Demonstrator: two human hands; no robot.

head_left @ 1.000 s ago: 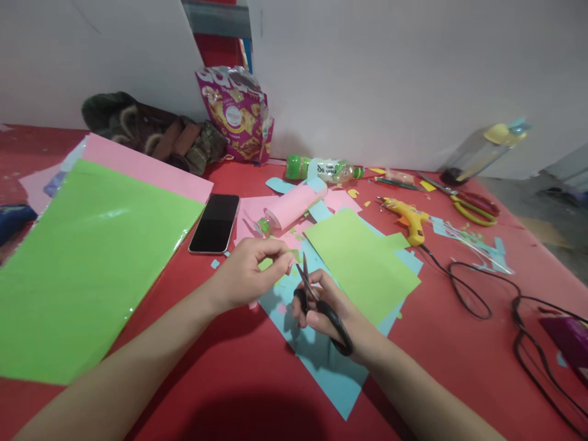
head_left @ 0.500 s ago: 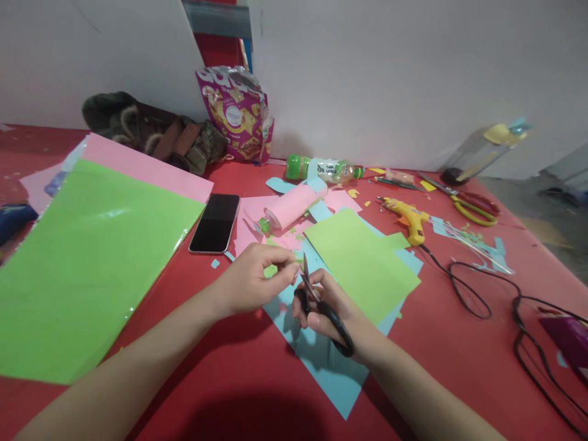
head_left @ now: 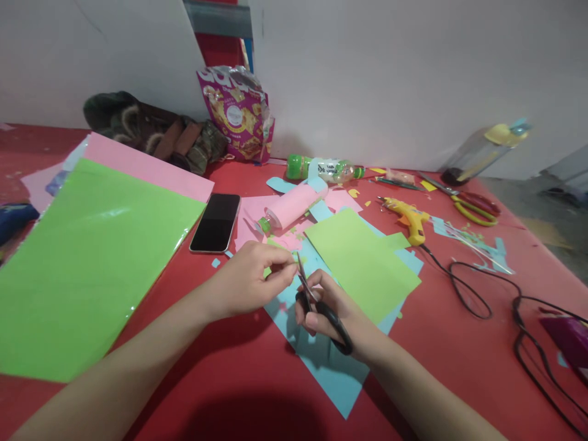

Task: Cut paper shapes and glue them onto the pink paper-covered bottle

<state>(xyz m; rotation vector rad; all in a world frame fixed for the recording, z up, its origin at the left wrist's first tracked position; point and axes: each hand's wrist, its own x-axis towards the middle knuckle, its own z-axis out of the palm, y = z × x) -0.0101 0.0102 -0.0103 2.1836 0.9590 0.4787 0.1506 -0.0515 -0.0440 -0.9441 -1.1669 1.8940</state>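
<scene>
Black-handled scissors (head_left: 334, 324) are gripped in my right hand (head_left: 333, 300), their blades pointing up and away from me. My left hand (head_left: 257, 275) pinches something tiny between thumb and forefinger, right beside the blade tips; a bit of pale green shows there, too small to name. Under both hands lie a light blue sheet (head_left: 344, 386) and small paper scraps. A light green sheet (head_left: 367, 263) rests on the blue one, to the right of the scissors. Just beyond my hands a bottle wrapped in pink paper (head_left: 296, 205) lies on its side.
Left of my hands are a phone (head_left: 215, 223) and a packet of green paper (head_left: 101, 263). A yellow glue gun (head_left: 408, 217) trails a black cable (head_left: 459, 288) on the right. Behind lie a green bottle (head_left: 328, 168), a snack bag (head_left: 241, 116) and larger scissors (head_left: 473, 208).
The scissors have turned slightly, with the blade tips a little further left, nearer my left fingertips. My left hand has barely moved and keeps its pinch.
</scene>
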